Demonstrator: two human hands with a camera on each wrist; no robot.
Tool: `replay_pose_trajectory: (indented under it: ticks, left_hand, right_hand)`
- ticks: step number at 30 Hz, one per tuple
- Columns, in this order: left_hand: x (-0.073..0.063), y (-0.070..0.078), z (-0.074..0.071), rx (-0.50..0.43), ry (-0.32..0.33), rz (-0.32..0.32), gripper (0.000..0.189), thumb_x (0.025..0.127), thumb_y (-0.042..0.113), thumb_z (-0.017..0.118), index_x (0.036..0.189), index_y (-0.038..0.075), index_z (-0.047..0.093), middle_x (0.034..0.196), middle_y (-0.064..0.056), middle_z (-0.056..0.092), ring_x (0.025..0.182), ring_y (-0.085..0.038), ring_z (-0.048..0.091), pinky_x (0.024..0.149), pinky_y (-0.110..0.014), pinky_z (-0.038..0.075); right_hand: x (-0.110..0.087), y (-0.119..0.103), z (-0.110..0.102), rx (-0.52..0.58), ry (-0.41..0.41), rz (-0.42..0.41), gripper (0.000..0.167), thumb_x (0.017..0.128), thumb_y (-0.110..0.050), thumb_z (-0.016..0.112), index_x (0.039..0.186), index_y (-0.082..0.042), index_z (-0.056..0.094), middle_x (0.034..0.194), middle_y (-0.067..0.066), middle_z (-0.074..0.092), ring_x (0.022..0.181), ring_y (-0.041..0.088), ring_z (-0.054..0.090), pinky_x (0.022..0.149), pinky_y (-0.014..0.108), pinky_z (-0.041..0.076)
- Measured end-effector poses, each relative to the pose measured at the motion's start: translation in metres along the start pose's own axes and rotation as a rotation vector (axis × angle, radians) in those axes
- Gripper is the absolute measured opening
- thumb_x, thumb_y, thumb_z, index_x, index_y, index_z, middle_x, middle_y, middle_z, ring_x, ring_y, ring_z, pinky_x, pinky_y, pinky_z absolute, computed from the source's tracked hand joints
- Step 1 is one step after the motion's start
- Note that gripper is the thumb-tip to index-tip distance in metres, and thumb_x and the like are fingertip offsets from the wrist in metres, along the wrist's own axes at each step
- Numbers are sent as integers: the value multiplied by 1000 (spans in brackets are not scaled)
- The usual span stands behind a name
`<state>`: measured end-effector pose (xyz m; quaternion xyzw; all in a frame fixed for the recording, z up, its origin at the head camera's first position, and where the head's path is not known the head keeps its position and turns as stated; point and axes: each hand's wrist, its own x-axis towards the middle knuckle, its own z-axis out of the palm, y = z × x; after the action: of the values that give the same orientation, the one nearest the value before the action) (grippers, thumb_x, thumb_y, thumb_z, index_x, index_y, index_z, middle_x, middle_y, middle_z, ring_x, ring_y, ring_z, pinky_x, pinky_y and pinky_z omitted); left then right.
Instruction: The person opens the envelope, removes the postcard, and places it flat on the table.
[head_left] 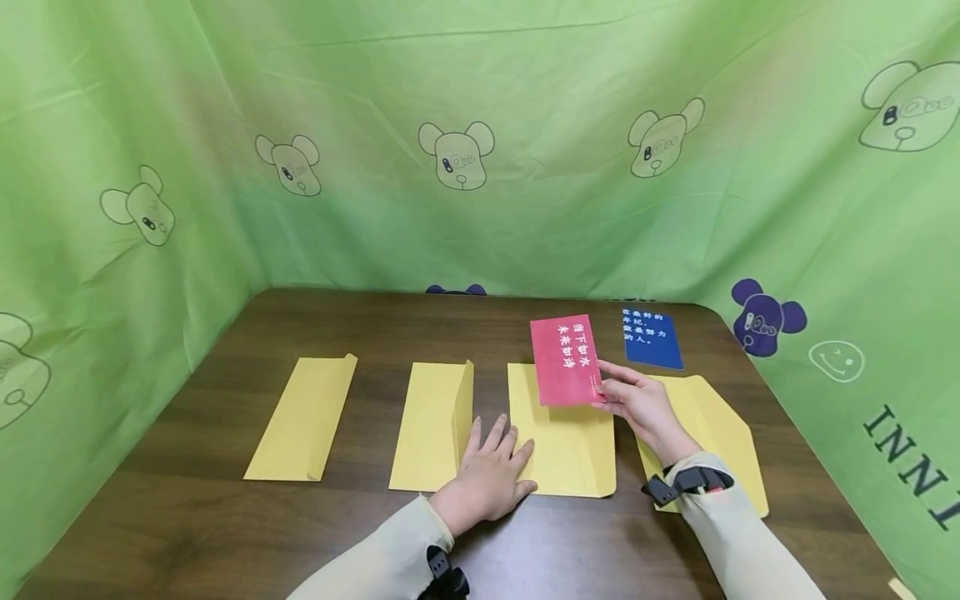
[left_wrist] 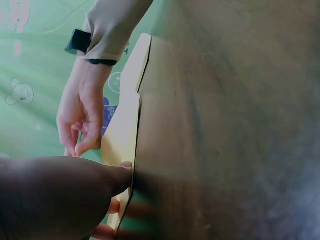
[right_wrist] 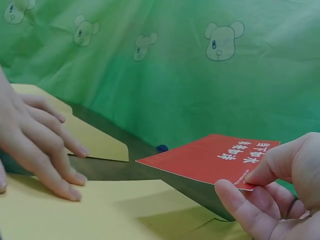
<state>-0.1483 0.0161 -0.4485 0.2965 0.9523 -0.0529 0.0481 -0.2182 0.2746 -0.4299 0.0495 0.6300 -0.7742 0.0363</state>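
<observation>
My right hand (head_left: 645, 408) pinches a red card (head_left: 564, 360) with white writing by its lower right corner. The card is held over a yellow envelope (head_left: 570, 462), whose upper part it overlaps in the head view. In the right wrist view, thumb and fingers grip the red card (right_wrist: 200, 159) at its near corner, and it tilts above the envelope. My left hand (head_left: 491, 475) lies with spread, nearly straight fingers on the left side of that envelope. Beside its fingertips stands the raised flap of another yellow envelope (head_left: 423, 425).
A third yellow envelope (head_left: 300, 421) lies at the left. Another envelope with a pointed flap (head_left: 712, 433) lies at the right, partly under my right wrist. Behind it a blue card (head_left: 651, 338) lies on the brown table (head_left: 187, 517). Green printed cloth (head_left: 360, 233) hangs around the table.
</observation>
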Motion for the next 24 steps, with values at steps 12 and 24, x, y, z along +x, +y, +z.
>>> replay_pose_trajectory:
  ticks: [12,24]
  left_hand:
    - [2,-1,-10,30,-3,24,59,100,57,44,151,26,44,152,-3,42,149,-24,22,118,-53,14]
    - [4,2,-11,20,-28,8,60,99,57,46,150,27,45,153,-3,40,148,-22,23,118,-53,13]
  right_hand:
    - [28,-9,11,22,26,35,57,93,12,53,148,10,36,87,5,70,72,14,69,71,30,59]
    - [55,-10,14,60,57,91,61,95,10,52,152,5,32,87,5,67,71,13,66,73,29,59]
